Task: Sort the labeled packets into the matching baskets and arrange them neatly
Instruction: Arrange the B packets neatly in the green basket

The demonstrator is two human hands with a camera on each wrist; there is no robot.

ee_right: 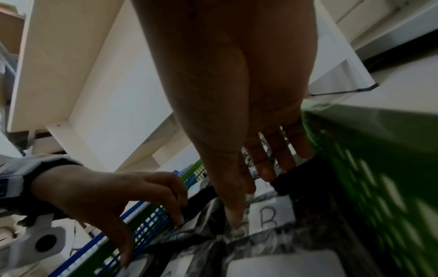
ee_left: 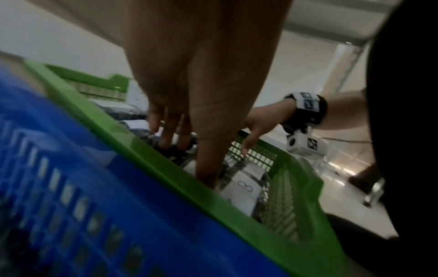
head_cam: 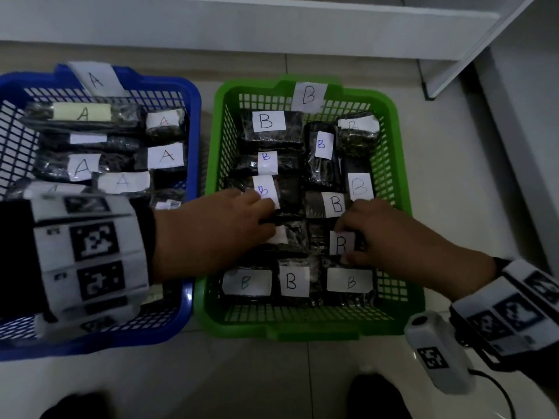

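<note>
A green basket (head_cam: 302,331) labelled B holds several dark packets with white B labels. To its left, a blue basket (head_cam: 193,116) labelled A holds several A packets (head_cam: 165,155). Both hands reach into the green basket. My left hand (head_cam: 269,220) grips the left end of a dark packet (head_cam: 292,237) between thumb and fingers, covering part of its label. Just to the right, my right hand (head_cam: 344,241) pinches a B packet (head_cam: 340,249), fingers above the label and thumb below. The right wrist view shows that B packet (ee_right: 270,215) under the right hand (ee_right: 251,198).
Both baskets sit side by side on a pale tiled floor (head_cam: 272,382). A white shelf unit (head_cam: 242,22) runs along the back, with more white furniture (head_cam: 514,116) at the right. Dark shoes (head_cam: 378,397) stand just in front of the green basket.
</note>
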